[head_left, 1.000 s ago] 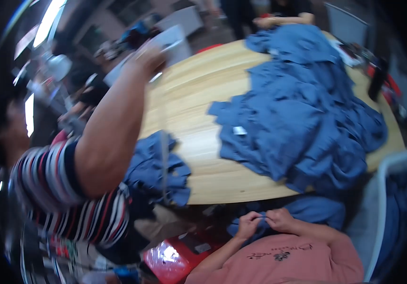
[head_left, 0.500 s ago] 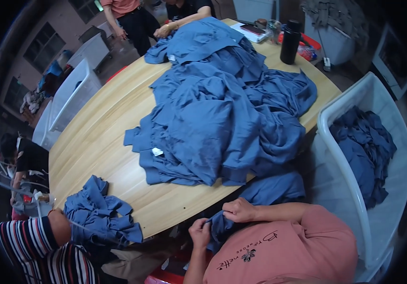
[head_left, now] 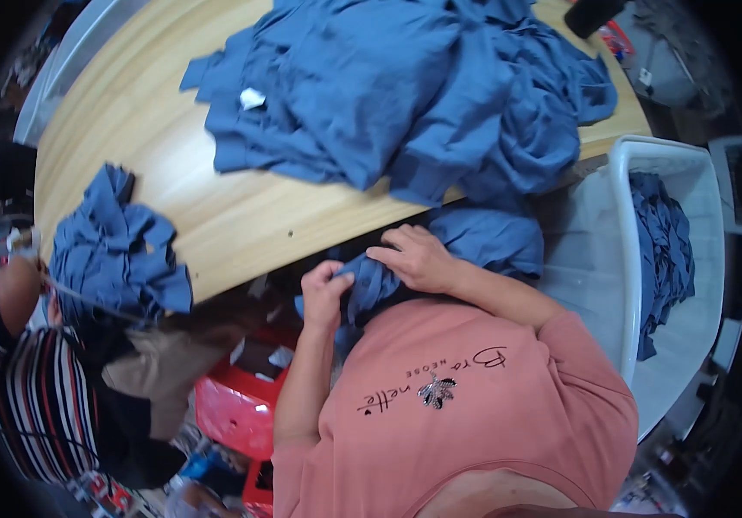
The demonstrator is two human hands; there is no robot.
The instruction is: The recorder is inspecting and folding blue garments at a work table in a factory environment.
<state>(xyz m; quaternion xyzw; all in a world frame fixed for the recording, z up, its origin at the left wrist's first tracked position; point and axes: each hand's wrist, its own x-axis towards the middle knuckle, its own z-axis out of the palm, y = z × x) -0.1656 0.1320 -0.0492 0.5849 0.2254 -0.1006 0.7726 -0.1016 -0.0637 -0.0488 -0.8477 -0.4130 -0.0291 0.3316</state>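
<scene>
From our left grip [head_left: 324, 295], we can pass over the near edge of the tabletop [head_left: 241, 216] onto bare wood, which runs far and left between the small blue heap [head_left: 120, 250] and the large blue pile [head_left: 371, 86]. That pile reaches the near edge and bars the way ahead of our right grip [head_left: 417, 259], where blue cloth [head_left: 488, 242] crowds the gap. Rightward, the white bin [head_left: 631, 276] raises its rim; a co-worker [head_left: 43, 388] blocks the near left.
</scene>
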